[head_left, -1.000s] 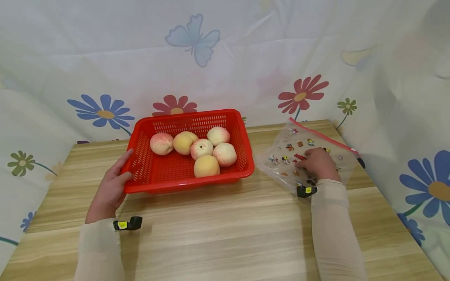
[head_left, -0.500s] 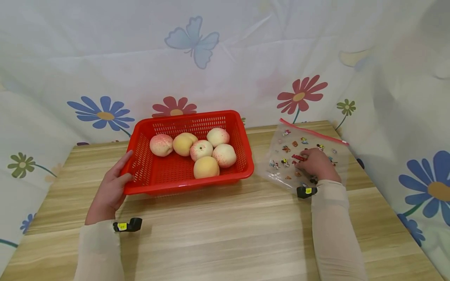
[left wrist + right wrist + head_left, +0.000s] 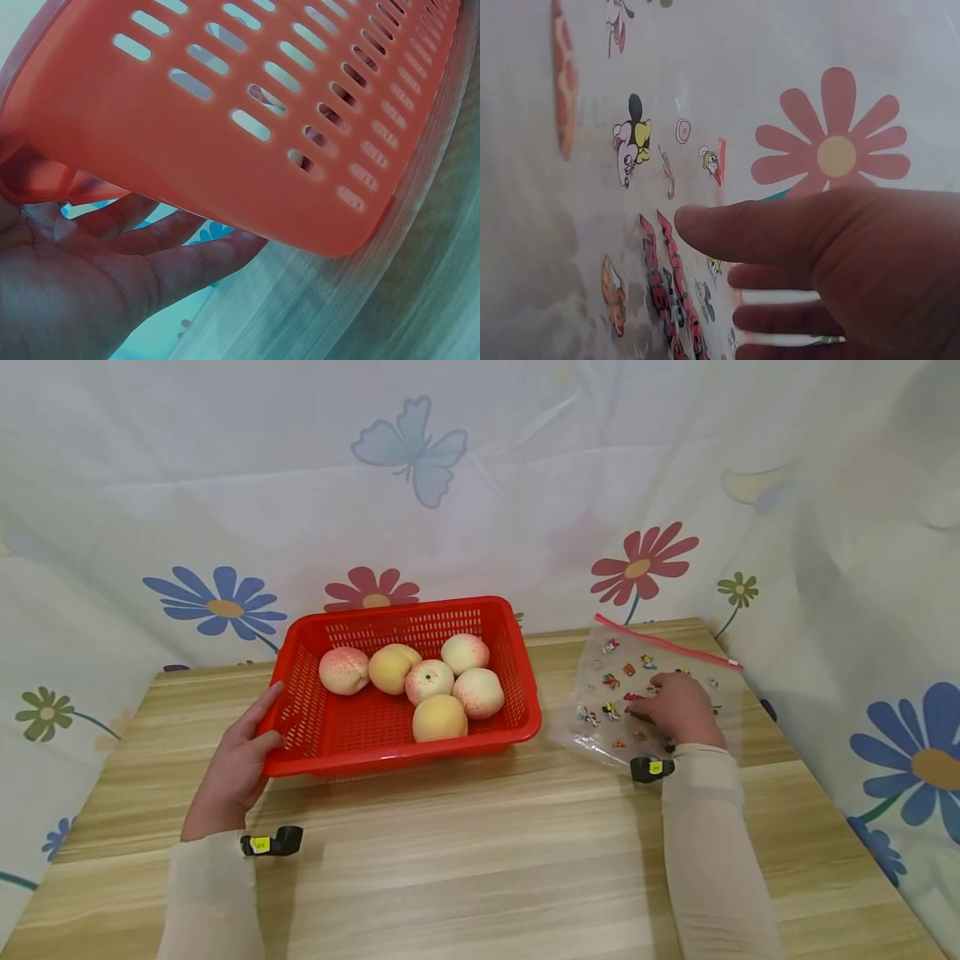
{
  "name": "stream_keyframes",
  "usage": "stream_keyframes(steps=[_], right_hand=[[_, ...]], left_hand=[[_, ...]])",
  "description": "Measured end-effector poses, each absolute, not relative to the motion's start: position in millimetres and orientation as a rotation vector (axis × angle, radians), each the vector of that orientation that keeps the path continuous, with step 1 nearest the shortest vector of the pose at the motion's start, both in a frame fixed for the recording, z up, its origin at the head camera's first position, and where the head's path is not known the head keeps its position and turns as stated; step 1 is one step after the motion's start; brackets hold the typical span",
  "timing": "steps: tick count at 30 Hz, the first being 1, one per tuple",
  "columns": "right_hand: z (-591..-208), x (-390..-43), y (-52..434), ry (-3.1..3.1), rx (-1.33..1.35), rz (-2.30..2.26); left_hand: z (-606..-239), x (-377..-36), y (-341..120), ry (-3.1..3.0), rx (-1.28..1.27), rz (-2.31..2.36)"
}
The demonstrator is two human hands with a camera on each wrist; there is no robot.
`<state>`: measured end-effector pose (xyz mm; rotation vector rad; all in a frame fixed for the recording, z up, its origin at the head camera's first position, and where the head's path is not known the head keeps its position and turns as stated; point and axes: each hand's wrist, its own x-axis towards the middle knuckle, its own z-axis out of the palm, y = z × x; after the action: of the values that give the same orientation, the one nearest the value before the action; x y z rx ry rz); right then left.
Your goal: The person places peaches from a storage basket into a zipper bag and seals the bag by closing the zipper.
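Left hand [image 3: 234,766] rests flat against the 9 o'clock end wall of the red basket [image 3: 341,752], fingers straight, thumb up along the wall; nothing pinched. The left wrist view shows the fingers [image 3: 161,259] reaching under the basket's [image 3: 247,112] bottom corner, that corner lifted a little off the desk [image 3: 360,300]. No change from 1 s ago: same hand, same spot.

Right hand [image 3: 681,708] lies palm-down on the clear zip bag [image 3: 609,727], fingers loosely curved and apart, pressing the film, not gripping it. The right wrist view shows the thumb [image 3: 757,232] stretched over the printed cartoon figures [image 3: 634,146].

Diff: the right hand sits slightly further toward 12 o'clock on the bag than 1 s ago. The bag's red zip strip [image 3: 667,642] is now lower and flatter; 1 s ago that edge stood higher and ran further toward 3 o'clock.

Basket: desk [image 3: 480,860] centre-left, holds six peaches [image 3: 440,717] clustered at its 12–3 o'clock side; unmoved. Bag lies at 3 o'clock of the basket, near but not touching. Floral curtain [image 3: 480,485] behind.
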<state>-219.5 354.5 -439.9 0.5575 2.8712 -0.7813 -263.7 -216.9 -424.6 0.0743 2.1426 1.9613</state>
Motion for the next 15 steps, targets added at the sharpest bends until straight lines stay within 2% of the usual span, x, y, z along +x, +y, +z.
stream_keyframes(steps=[15], right_hand=[[-439.5,-216.6,352.8,2.843,0.663,-0.69]], left_hand=[[-423.9,-264.0,-216.9,2.138,0.062,1.961]])
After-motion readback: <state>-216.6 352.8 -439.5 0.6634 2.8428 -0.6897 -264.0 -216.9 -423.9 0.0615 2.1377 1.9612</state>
